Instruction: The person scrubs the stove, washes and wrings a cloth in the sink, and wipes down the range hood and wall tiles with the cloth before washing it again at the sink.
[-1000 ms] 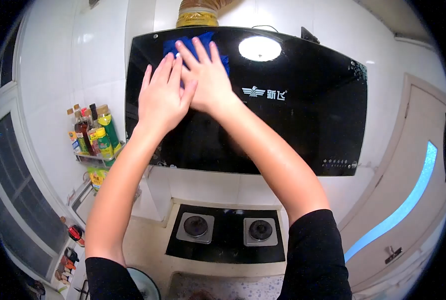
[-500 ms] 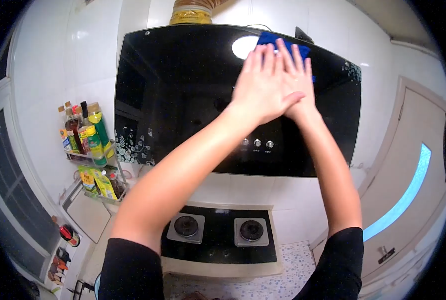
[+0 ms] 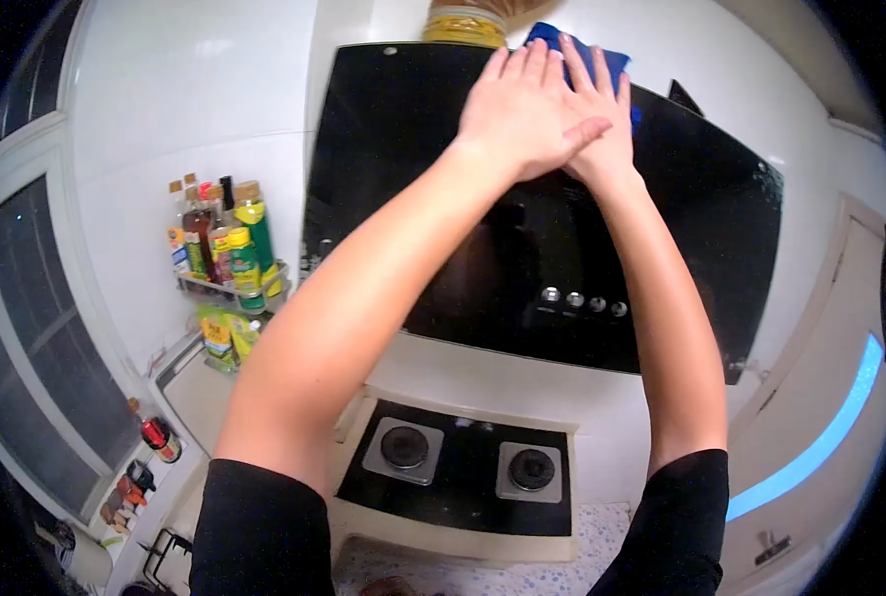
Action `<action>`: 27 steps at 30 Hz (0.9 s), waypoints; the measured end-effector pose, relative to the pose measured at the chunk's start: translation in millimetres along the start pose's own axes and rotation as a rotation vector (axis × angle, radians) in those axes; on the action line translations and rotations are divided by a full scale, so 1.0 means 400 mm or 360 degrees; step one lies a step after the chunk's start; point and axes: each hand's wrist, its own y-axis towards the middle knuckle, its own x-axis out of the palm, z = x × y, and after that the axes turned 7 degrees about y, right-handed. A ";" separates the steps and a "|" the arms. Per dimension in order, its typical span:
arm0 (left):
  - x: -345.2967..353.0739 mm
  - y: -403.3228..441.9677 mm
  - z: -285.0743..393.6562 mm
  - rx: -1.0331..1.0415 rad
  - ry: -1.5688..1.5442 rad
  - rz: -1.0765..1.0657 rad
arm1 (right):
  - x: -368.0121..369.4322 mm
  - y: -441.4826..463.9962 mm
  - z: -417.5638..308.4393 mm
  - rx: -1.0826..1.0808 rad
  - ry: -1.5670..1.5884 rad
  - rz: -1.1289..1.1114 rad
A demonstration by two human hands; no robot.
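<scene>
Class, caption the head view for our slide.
Left hand overlapping right hand, over a blue cloth at the upper edge of a black range hood above a two-burner stove.

No text can be read: labels on the bottles (image 3: 222, 238) and pouches (image 3: 226, 336) at left, and marks below the hood (image 3: 701, 219) knobs (image 3: 575, 299), are too small or blurred.

The hood (image 3: 552, 248) is on the wall above the stove (image 3: 471, 447), with the duct (image 3: 468, 27) at its top and the cloth (image 3: 614, 66) at its upper edge. The stove lies in the bench (image 3: 552, 549), one burner (image 3: 404, 448) left, the other burner (image 3: 531, 470) right. Left of the hood, bottles (image 3: 222, 238) stand in a rack (image 3: 226, 293), pouches (image 3: 222, 336) below them. The window (image 3: 65, 298) is far left, the door (image 3: 830, 437) far right.
</scene>
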 end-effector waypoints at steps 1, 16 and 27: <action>-0.006 -0.018 -0.054 -0.0012 0.0013 0.0011 | 0.015 0.029 -0.048 -0.0015 0.0022 -0.0015; -0.073 -0.226 -0.447 -0.0153 0.0068 -0.0038 | 0.049 0.208 -0.465 -0.0111 0.0371 -0.0081; -0.252 -0.632 -0.326 -0.0231 0.0016 -0.0328 | -0.043 -0.096 -0.701 -0.0325 0.0672 -0.0238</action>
